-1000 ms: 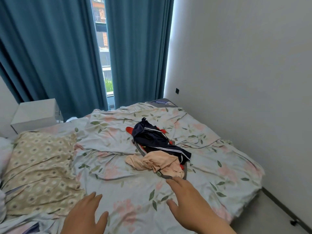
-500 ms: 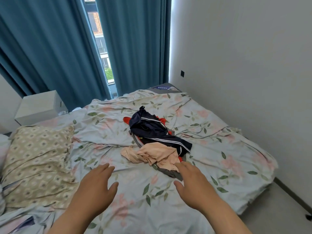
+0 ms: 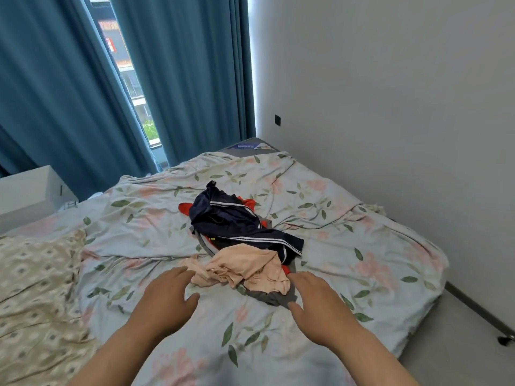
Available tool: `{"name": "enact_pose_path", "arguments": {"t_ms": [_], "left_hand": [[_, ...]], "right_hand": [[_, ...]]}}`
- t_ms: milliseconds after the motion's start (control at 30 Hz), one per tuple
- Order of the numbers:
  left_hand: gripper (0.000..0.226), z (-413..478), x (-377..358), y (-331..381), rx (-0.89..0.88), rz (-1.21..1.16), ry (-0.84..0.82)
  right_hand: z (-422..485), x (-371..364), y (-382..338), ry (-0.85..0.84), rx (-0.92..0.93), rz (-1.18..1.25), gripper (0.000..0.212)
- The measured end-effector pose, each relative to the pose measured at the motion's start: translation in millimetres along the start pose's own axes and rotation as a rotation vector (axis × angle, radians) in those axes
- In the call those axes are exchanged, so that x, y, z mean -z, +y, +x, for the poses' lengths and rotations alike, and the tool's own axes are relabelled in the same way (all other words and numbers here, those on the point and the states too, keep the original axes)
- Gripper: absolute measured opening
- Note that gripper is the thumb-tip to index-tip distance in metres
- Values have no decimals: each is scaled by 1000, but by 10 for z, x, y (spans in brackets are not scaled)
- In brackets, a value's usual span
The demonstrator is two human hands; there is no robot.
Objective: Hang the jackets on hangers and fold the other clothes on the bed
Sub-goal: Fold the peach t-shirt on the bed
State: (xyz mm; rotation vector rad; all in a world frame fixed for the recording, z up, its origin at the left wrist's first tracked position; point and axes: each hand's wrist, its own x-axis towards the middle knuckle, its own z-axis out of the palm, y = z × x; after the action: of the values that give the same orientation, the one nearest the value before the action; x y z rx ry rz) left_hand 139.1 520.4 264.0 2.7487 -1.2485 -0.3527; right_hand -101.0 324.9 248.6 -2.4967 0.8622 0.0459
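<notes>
**Figure.** Heap of clothes at the centre of the frame, on the bed point(image 3: 348, 246). The left hand point(image 3: 167, 299) and the right hand point(image 3: 317, 302) hovered low at the heap's near edge. Each grip was apart, with the fingers nearly straight and holding nothing. We could not tell whether the fingertips touched cloth.

The peach garment point(image 3: 245, 267) lay nearest, between the two hands. It overlapped a grey garment point(image 3: 274, 298) and the lower end of the navy jacket point(image 3: 237, 221), from under which a red garment point(image 3: 185, 208) showed.

We judged the step in hand to be separating the first piece. To do it well, we would pinch the peach garment alone at two well-separated points, ideally the shoulders or the hem. We would lift it straight up so the grey cloth beneath did not drag along, then spread it flat on bare sheet at lower centre of the frame. No hanger was in view, so we would fold first and leave the jacket until later.
</notes>
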Motion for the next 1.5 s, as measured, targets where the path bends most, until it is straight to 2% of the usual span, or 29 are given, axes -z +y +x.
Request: {"name": "enact_pose_path", "arguments": {"t_ms": [167, 400, 533, 600, 667, 733, 800, 900, 1167, 1333, 1500], "left_hand": [[55, 696, -578, -206, 17, -94, -36], [55, 1828, -1795, -749, 110, -333, -110], [55, 2429, -2492, -1081, 66, -401, -85], [57, 2701, -2789, -1191, 47, -438, -58], [61, 2976, -3041, -1314, 35, -425, -59], [54, 3254, -3423, -1493, -25, -324, -77], [48, 3330, -3729, -1638, -91, -239, -7], [51, 3184, -4122, -1797, -116, -212, 150], [55, 3154, -4359, -1879, -89, -178, 261], [52, 3177, -4388, -1859, -147, -178, 315], [50, 3235, -4440, -1909, -236, -177, 449]], "right_hand": [[575, -484, 222, -53, -18, 32, 56], [1890, -1678, 511, -204, -54, 117, 59], [2680, -2416, 580, -195, -11, 163, 51], [3004, -2737, 602, -171, 9, 174, 56], [3294, -3003, 637, -147, 4, 181, 66], [3595, -3384, 733, -124, -3, 214, 64], [3765, -3626, 808, -76, -43, 310, 56], [3906, -3854, 888, -6, -53, 410, 38], [3982, -4032, 964, 102, -34, 586, 30], [4014, -4181, 968, 233, 6, 575, 25], [4010, -4290, 880, 321, -67, 530, 27]]}}
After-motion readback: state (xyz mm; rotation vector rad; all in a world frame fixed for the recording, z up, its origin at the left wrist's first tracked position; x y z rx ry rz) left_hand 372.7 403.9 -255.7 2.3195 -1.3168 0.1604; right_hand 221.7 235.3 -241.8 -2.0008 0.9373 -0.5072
